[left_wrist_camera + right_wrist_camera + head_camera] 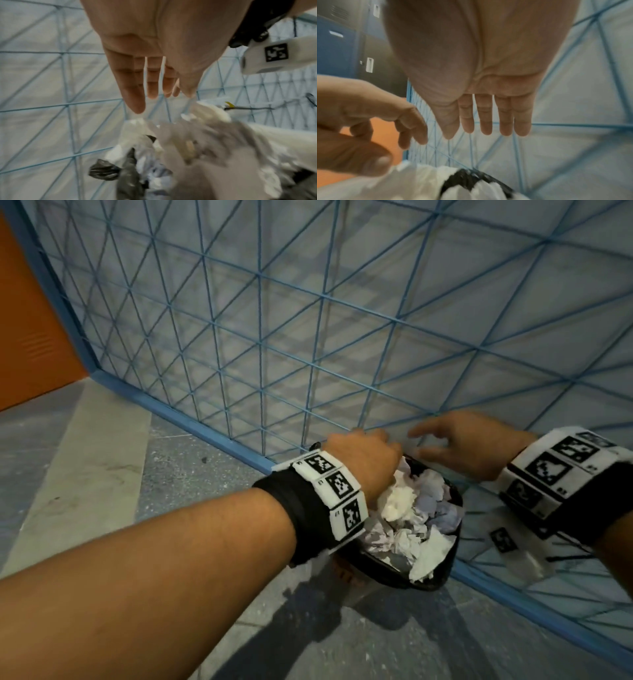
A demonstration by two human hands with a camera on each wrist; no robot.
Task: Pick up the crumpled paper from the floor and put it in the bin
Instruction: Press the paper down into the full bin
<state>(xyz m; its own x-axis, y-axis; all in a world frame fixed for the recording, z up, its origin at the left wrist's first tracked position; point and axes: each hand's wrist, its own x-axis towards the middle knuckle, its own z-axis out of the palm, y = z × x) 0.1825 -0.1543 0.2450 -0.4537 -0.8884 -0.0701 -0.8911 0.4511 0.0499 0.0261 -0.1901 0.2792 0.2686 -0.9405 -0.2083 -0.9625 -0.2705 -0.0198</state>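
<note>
A black bin (451,546) lined with a black bag stands on the floor against a blue wire panel. It is piled with crumpled white and pale blue paper (411,515). My left hand (363,460) hovers over the bin's far left rim with fingers straight and nothing in it; the left wrist view shows its hand (154,83) just above the paper (197,148). My right hand (455,446) hangs above the far right rim, fingers spread and empty, and appears with straight fingers (486,119) in the right wrist view, the bin's bag edge (471,178) below.
The blue wire panel (308,344) with its blue base bar runs diagonally right behind the bin. An orange wall (30,330) stands at the far left. Grey speckled floor (191,467) with a pale strip lies to the left and in front.
</note>
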